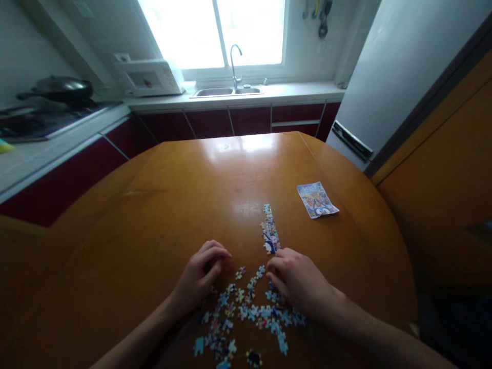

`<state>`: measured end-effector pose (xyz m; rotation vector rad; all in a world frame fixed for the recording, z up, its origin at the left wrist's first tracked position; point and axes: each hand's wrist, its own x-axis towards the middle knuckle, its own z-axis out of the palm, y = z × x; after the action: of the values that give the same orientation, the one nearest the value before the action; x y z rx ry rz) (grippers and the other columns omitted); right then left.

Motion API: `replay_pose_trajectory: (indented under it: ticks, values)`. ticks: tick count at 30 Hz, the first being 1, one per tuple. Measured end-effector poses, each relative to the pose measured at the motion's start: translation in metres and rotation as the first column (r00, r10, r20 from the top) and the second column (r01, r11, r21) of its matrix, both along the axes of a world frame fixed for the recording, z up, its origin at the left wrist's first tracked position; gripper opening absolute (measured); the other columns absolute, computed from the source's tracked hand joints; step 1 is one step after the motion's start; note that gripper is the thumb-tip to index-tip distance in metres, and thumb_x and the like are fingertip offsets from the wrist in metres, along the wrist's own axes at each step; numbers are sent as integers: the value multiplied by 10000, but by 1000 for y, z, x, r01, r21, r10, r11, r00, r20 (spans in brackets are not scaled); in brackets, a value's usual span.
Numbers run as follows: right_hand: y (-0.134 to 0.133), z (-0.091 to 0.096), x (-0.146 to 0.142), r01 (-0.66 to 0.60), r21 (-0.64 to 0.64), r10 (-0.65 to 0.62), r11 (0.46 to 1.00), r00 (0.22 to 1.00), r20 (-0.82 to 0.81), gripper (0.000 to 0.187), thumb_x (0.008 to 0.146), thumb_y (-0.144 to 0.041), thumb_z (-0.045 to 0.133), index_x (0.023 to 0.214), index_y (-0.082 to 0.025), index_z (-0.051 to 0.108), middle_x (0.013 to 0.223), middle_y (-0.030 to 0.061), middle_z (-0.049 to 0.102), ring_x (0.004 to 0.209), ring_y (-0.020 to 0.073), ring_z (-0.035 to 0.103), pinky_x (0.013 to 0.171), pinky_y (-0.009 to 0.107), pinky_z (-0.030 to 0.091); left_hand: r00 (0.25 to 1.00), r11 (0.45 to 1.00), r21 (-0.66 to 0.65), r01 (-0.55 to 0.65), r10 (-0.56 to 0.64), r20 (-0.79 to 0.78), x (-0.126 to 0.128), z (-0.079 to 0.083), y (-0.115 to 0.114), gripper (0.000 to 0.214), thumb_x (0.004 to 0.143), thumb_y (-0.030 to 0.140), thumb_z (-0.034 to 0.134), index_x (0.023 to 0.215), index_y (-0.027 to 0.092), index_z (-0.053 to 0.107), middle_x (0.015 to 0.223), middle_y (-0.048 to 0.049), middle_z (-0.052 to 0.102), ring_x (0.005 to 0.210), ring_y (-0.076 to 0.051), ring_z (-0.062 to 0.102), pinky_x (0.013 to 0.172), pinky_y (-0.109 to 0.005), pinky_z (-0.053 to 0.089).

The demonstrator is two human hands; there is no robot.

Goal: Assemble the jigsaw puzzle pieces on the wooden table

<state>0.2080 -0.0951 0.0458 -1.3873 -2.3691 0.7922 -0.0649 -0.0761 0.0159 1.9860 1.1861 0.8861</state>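
Observation:
A narrow joined strip of jigsaw puzzle [270, 230] lies on the wooden table, pointing away from me. Just below its near end is my right hand [298, 277], fingers bent together and turned down; whatever sits under the fingertips is hidden. Loose jigsaw pieces [265, 310], many of them light blue, are scattered between my forearms, some partly covered by the right hand. My left hand [203, 269] rests on the table left of the strip, fingers loosely curled and thumb apart, with nothing visible in it. One small piece cluster [240, 272] lies between the hands.
A creased picture sheet [317, 200] lies on the table [192, 189] to the right of the strip. Beyond the table's far edge stand a counter with a sink [215, 92] and a microwave [149, 77]. A fridge [384, 77] is at the right.

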Motion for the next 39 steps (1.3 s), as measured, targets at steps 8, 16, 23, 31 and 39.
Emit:
replay_pose_trajectory:
  ticks: [8, 16, 23, 31, 39]
  values:
    - [7, -3, 4, 52, -9, -52, 999, 999, 11, 148, 917, -193, 574, 863, -192, 712, 908, 56, 678, 886, 178, 615, 785, 300, 455, 1000, 1000, -24, -14, 14, 2, -1, -2, 0, 178, 917, 170, 472, 936, 178, 648, 916, -52, 594, 883, -174, 568, 769, -297, 471]
    - [14, -6, 7, 163, 12, -163, 987, 987, -2, 169, 920, -201, 564, 826, -190, 704, 876, 64, 695, 836, 183, 621, 772, 310, 447, 1000, 1000, -12, -15, 16, 12, 2, 2, -1, 183, 913, 174, 465, 905, 168, 648, 887, -54, 591, 849, -169, 562, 739, -291, 466]
    - [21, -5, 11, 277, 17, -275, 961, 959, -71, 201, 936, -237, 545, 867, -191, 727, 857, 64, 688, 800, 179, 622, 746, 309, 451, 1000, 999, -28, -17, 18, 21, 2, 0, -1, 185, 891, 155, 470, 917, 165, 653, 896, -55, 593, 857, -170, 562, 751, -292, 465]
    - [28, -10, 17, 334, 33, -325, 942, 932, -159, 184, 910, -256, 554, 890, -187, 723, 867, 70, 686, 785, 193, 615, 720, 318, 454, 999, 999, -36, -30, 32, 41, 4, 2, -2, 181, 884, 152, 486, 897, 160, 666, 875, -55, 591, 856, -175, 559, 768, -300, 459]
    - [38, -18, 24, 340, 55, -329, 939, 933, -142, 207, 888, -269, 539, 856, -185, 725, 851, 70, 699, 757, 194, 617, 707, 312, 443, 998, 995, -98, -13, 19, 66, -4, 3, 3, 164, 906, 195, 512, 917, 156, 672, 884, -49, 612, 841, -165, 565, 774, -304, 458]
